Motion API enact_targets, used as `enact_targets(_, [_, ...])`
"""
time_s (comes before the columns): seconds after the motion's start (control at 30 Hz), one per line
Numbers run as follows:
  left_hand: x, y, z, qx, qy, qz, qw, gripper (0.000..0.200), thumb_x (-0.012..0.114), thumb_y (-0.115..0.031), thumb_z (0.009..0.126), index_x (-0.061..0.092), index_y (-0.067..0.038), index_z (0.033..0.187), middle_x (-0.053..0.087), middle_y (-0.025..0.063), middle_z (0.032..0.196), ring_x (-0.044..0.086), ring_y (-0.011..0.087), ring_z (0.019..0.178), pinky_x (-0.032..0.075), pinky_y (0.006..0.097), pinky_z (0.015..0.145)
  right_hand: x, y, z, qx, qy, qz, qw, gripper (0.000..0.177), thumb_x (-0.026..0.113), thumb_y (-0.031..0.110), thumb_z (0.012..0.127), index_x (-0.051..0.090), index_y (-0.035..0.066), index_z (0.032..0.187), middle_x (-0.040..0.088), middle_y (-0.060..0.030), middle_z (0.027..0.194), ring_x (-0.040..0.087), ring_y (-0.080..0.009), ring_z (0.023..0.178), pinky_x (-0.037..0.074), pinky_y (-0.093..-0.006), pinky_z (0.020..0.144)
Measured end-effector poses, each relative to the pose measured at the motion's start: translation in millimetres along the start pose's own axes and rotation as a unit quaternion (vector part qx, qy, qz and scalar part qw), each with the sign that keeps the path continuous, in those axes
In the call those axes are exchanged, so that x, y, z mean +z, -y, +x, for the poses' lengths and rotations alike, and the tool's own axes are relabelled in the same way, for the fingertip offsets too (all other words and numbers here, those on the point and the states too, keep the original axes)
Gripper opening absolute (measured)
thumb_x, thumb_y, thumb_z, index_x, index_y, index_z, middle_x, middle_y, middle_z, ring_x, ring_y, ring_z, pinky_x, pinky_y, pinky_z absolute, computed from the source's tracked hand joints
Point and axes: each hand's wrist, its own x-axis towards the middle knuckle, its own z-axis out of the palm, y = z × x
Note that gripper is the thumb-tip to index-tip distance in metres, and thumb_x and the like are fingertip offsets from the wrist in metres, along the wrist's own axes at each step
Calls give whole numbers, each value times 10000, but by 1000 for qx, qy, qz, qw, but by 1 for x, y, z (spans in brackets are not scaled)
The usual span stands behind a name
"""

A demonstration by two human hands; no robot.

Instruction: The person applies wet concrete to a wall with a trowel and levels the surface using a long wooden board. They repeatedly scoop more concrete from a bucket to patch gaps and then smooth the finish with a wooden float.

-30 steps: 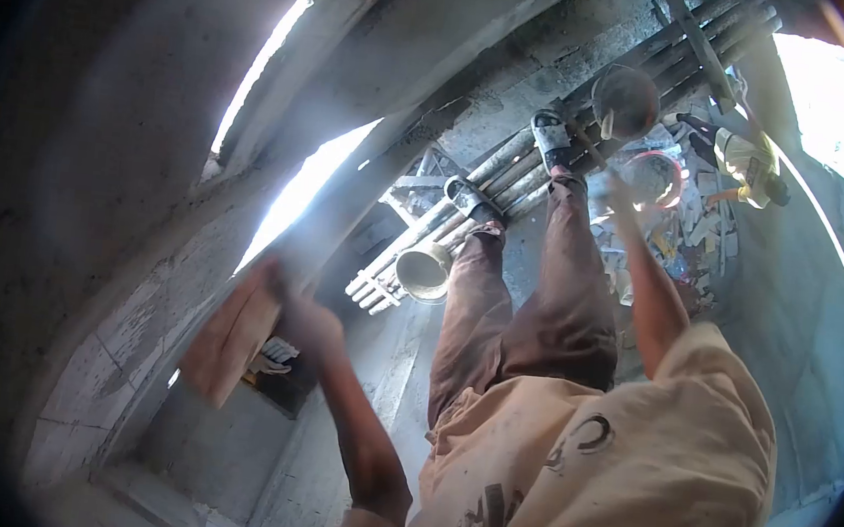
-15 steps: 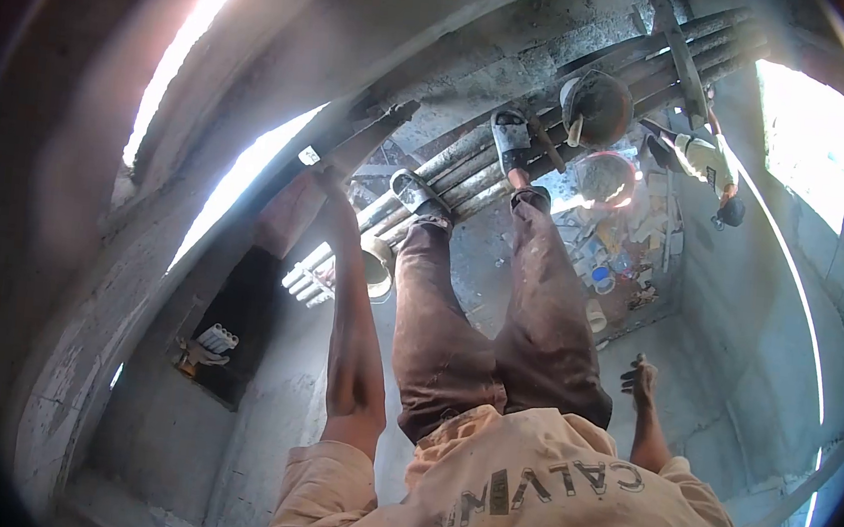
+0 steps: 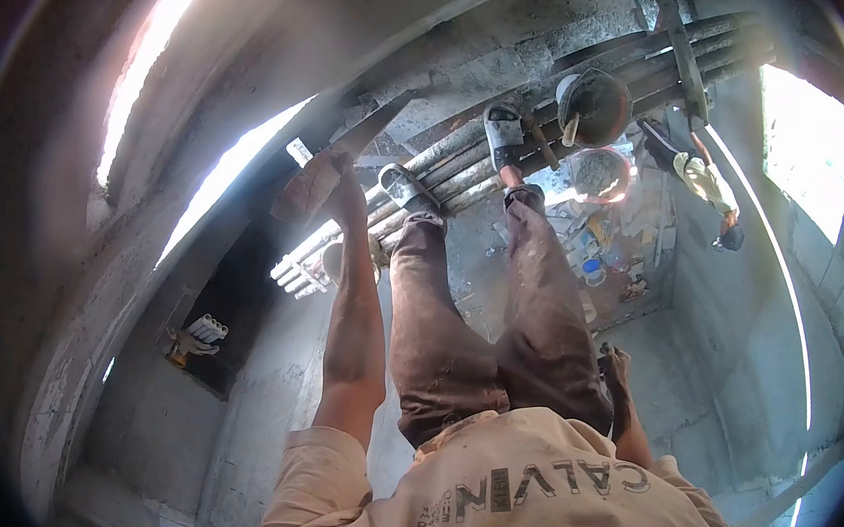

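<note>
My left arm reaches forward along the wall. My left hand (image 3: 341, 178) is closed at the edge of a flat reddish-brown board (image 3: 303, 191), like a plasterer's float; its handle is hidden. A bright whitish patch (image 3: 299, 152) shows just beyond the board. Beside my right thigh hangs my right hand (image 3: 616, 366), with its fingers partly bent and apart and nothing visible in them. I stand with both sandalled feet (image 3: 408, 188) on a scaffold of round poles (image 3: 455, 171).
Below the poles, a dark bucket (image 3: 596, 108) and a round tub of grey material (image 3: 600, 174) stand near my feet. Rubble (image 3: 634, 247) litters the floor. Another person (image 3: 707, 183) is farther down at the right. A wall recess (image 3: 237, 308) holds pale tubes (image 3: 208, 328).
The board has turned and come nearer my left hand, showing more clearly. My right hand has moved in against my thigh. The view has shifted slightly.
</note>
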Motion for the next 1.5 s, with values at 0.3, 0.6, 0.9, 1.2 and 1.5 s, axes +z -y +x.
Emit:
enact_targets(0.3, [37, 75, 13, -43, 115, 198, 972, 549, 564, -498, 1009, 684, -6, 1219, 707, 188, 1208, 652, 323, 1147, 463, 442, 1005, 8, 43, 55, -155, -46, -206, 965, 418, 648, 382, 954, 717, -4, 810, 668, -98, 660, 670, -184, 621, 499, -368, 549])
enact_targets(0.6, [-22, -101, -34, 52, 151, 87, 983, 406, 659, -345, 991, 687, -13, 1222, 710, 145, 1217, 668, 286, 1127, 489, 409, 992, 42, 189, 47, -136, -8, 94, 986, 243, 649, 215, 927, 724, -17, 934, 649, -43, 726, 565, -117, 594, 442, -320, 545])
enact_targets(0.9, [-32, -255, -59, 76, 210, -10, 975, 386, 757, -223, 928, 657, -7, 1233, 662, 128, 1221, 624, 287, 1165, 460, 404, 1057, 75, 126, 95, -157, 9, 75, 985, 250, 654, 214, 945, 730, 2, 1053, 664, -27, 722, 580, -101, 556, 448, -280, 497])
enact_targets(1.2, [45, -275, -38, 385, 278, 93, 875, 382, 759, -210, 899, 693, -68, 1247, 612, 126, 1338, 565, 293, 1265, 403, 413, 1119, 48, 105, 73, -70, 6, 127, 989, 302, 658, 261, 901, 734, -32, 911, 681, -82, 705, 630, -164, 623, 489, -358, 592])
enact_targets(1.5, [159, -330, -45, 468, 399, -1, 789, 337, 745, -212, 888, 742, -124, 1213, 681, 108, 1230, 586, 281, 1252, 453, 424, 1093, 42, 82, 65, -92, 1, 132, 987, 337, 639, 267, 942, 725, -52, 874, 681, -94, 679, 621, -159, 567, 501, -345, 544])
